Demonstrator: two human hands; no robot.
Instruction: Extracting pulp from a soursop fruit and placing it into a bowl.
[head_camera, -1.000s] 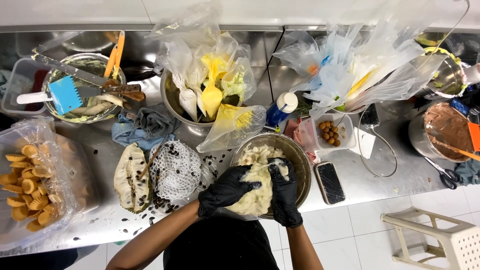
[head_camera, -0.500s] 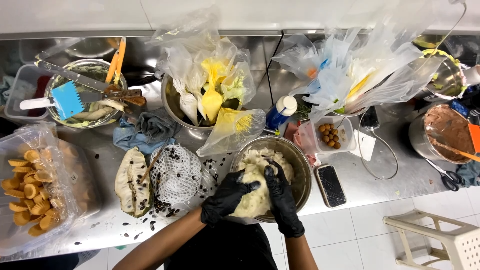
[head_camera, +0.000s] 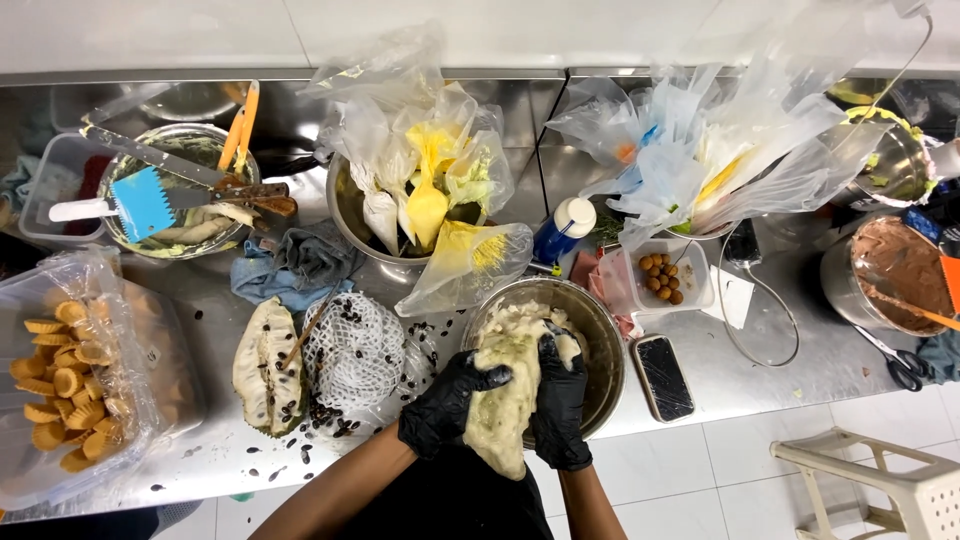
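Both my hands wear black gloves. My left hand (head_camera: 447, 404) and my right hand (head_camera: 559, 402) clasp a long piece of pale fruit flesh with greenish skin (head_camera: 505, 400) from either side. They hold it over the near rim of a steel bowl (head_camera: 602, 331) that has more white pulp (head_camera: 520, 320) in it. The fruit piece hangs down past the counter edge between my arms.
Left of the bowl lie a white mesh bag with dark seeds (head_camera: 355, 350) and a cut fruit half (head_camera: 263, 366). A bag of small yellow pastry cups (head_camera: 55, 385) sits far left. A phone (head_camera: 664, 376) lies right of the bowl. Bowls stuffed with piping bags (head_camera: 425, 190) stand behind.
My hands have pulled back toward me with the fruit piece, lifting it from inside the bowl to its near rim. The view shifted slightly.
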